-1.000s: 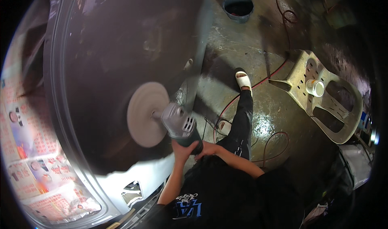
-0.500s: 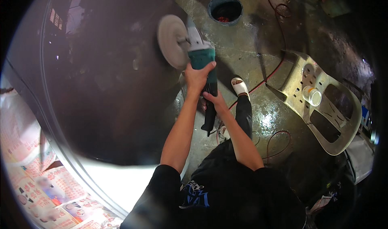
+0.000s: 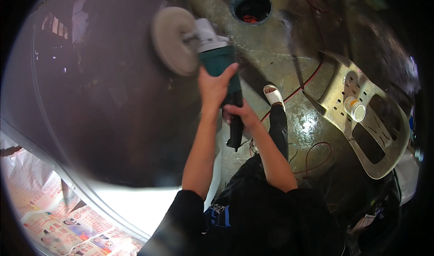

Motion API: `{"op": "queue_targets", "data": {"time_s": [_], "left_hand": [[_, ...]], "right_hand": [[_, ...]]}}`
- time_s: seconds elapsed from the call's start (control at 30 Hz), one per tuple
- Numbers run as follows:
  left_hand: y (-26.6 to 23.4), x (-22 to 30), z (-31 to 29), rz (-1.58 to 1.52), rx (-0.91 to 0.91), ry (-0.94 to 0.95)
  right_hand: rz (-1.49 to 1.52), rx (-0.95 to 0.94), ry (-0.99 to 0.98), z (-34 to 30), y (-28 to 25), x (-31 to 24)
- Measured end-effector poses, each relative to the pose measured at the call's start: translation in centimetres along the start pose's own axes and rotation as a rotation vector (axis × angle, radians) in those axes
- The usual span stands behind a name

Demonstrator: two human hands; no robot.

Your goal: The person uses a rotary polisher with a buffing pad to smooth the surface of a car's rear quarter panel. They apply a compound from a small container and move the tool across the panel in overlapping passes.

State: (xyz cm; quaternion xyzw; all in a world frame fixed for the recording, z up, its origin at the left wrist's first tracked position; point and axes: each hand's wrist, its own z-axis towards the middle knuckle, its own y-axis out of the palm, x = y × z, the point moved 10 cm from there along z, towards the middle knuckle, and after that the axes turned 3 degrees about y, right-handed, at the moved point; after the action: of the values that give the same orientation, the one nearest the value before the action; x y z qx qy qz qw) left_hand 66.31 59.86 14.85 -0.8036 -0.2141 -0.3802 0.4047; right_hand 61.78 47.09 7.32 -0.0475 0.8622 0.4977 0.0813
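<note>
A green and black power polisher (image 3: 218,58) with a grey-white head is held in both hands. My left hand (image 3: 214,86) is wrapped round its green body, thumb along the side. Lower down, my right hand (image 3: 242,114) grips the black rear handle. The round, pale buffing pad (image 3: 171,41) stands on edge, tilted, at the right side of a glossy dark car panel (image 3: 108,93). Its rim is blurred by motion. From this angle I cannot tell whether the pad touches the paint.
To the right, an upturned-looking beige plastic chair (image 3: 337,91) carries a clear jar (image 3: 355,109). A dark bucket (image 3: 231,7) holds something red. Red hose (image 3: 312,77) runs across the wet floor. Printed paper sheets (image 3: 58,220) cover the lower left.
Both hands have moved the polisher left, and its pad sits farther over the dark panel. The view has shifted slightly. Both grips are unchanged.
</note>
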Motion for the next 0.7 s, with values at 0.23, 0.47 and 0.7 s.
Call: {"op": "queue_targets", "data": {"time_s": [0.23,0.47,0.7], "left_hand": [[4.9,-8.0,4.2,0.286,0.022,-0.167],[-1.8,9.1,-0.5,-0.117,0.057,0.169],[-6.7,11.0,-3.2,-0.173,0.118,0.215]], "right_hand": [[0.197,0.143,0.204,-0.1,-4.4,0.1],[-0.162,-0.067,-0.046,-1.1,5.2,-7.4],[-0.198,-0.172,-0.119,-2.4,10.5,-7.9]]}}
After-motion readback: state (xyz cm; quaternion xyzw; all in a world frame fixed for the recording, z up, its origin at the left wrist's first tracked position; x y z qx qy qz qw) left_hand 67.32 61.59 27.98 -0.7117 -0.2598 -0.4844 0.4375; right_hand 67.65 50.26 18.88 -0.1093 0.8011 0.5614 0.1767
